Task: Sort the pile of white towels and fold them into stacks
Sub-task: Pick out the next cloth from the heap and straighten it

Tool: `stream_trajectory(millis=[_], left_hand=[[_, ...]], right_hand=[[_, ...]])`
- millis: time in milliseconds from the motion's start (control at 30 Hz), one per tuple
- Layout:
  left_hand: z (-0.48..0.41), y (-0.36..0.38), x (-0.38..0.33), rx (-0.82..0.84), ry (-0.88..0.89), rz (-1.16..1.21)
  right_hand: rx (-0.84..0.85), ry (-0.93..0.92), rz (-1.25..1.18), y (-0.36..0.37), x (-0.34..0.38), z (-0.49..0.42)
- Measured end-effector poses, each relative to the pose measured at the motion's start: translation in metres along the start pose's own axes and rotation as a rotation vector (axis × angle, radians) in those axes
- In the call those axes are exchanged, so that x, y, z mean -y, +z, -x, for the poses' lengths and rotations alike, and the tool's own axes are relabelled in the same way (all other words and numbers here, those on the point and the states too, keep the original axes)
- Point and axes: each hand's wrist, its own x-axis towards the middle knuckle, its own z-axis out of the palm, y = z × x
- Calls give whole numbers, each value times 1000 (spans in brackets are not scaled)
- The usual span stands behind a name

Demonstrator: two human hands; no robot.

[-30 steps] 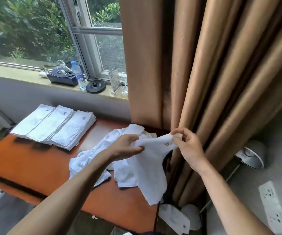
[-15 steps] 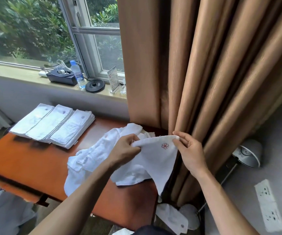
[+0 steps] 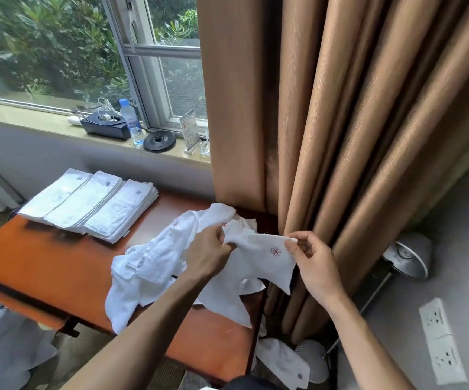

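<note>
Item: white towel (image 3: 258, 257), top edge pinched between my left hand (image 3: 208, 253) and right hand (image 3: 313, 263), long axis spanning them, remainder hanging below toward the pile (image 3: 154, 266).

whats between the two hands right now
In the head view, one white towel with a red emblem spans the gap; the left hand and right hand each pinch its top edge.

Three folded stacks (image 3: 87, 202) of white towels sat on one worktop (image 3: 44, 263), with one loose pile (image 3: 154, 260). One held towel (image 3: 261, 257) hung between two hands, the left hand (image 3: 208, 254) and the right hand (image 3: 315, 266). One stray towel (image 3: 284, 361) lay on the floor (image 3: 452, 249). There was one water bottle (image 3: 130, 121).
</note>
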Motion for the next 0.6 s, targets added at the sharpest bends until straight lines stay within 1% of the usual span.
stream_trajectory(millis=[100,233,433,467,500,600], left_hand=[[-2,1,-1,34,28,3],[-4,-2,5,-5,18,-100],[-3,0,5,-38,-28,-111],[-3,0,4,-8,-40,-69],[-3,0,2,36,-62,23],[0,-2,-5,173,-226,429]], right_hand=[[3,1,3,-4,4,-1],[-12,-12,23,-5,7,-3],[-15,-6,19,-2,2,0],[-21,-7,15,-2,1,0],[-23,-8,14,-1,0,0],[13,15,1,3,-4,1]])
